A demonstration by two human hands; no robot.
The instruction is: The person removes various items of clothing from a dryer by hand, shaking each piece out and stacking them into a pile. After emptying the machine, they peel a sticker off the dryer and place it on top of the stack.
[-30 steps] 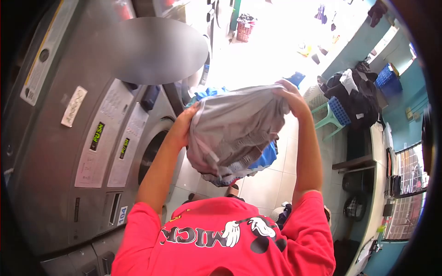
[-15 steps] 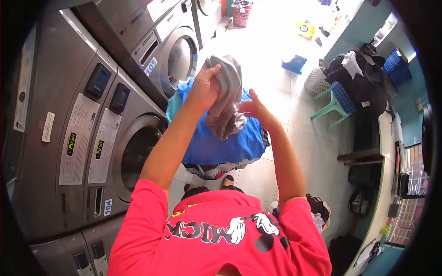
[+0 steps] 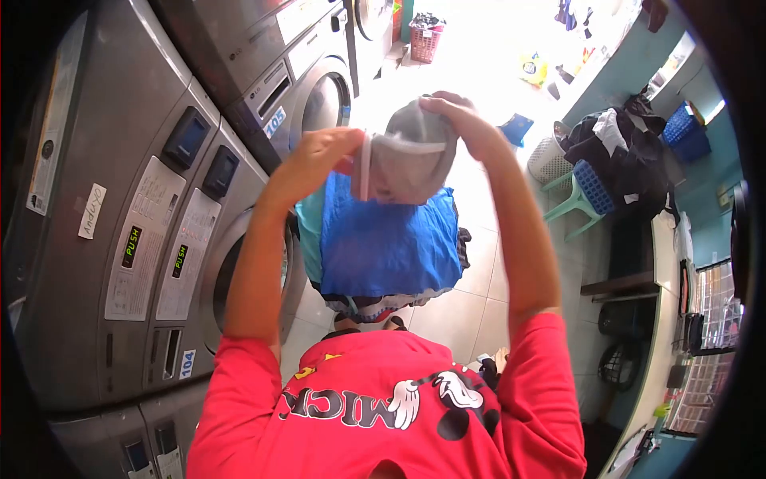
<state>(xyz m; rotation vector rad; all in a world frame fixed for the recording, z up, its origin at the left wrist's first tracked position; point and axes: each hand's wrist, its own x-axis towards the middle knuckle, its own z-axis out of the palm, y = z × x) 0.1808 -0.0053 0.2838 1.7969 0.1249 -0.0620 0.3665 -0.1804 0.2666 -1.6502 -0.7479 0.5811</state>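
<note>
A grey garment [image 3: 407,164] hangs stretched between my two hands, above a pile of laundry; its exact kind is hard to make out. My left hand [image 3: 323,156] is closed on its left edge, where a pale band runs down. At the upper right, my right hand [image 3: 463,120] grips the same garment, with the fingertips partly behind the fabric. Below it a bright blue cloth [image 3: 383,251] lies spread on top of the pile. A teal cloth [image 3: 309,239] shows at the pile's left side, and striped and dark fabric shows beneath the blue one.
A front-loading machine [image 3: 239,279] stands close on my left, with machine 105 [image 3: 319,100] beyond it. To the right are a green stool [image 3: 578,203], a white laundry basket [image 3: 550,156] and heaped dark clothes [image 3: 618,160]. A pink basket [image 3: 424,44] stands far ahead.
My right hand has moved up and taken hold of the grey garment. My left hand has shifted left and lower, and the bunched garment is now spread out between both hands.
</note>
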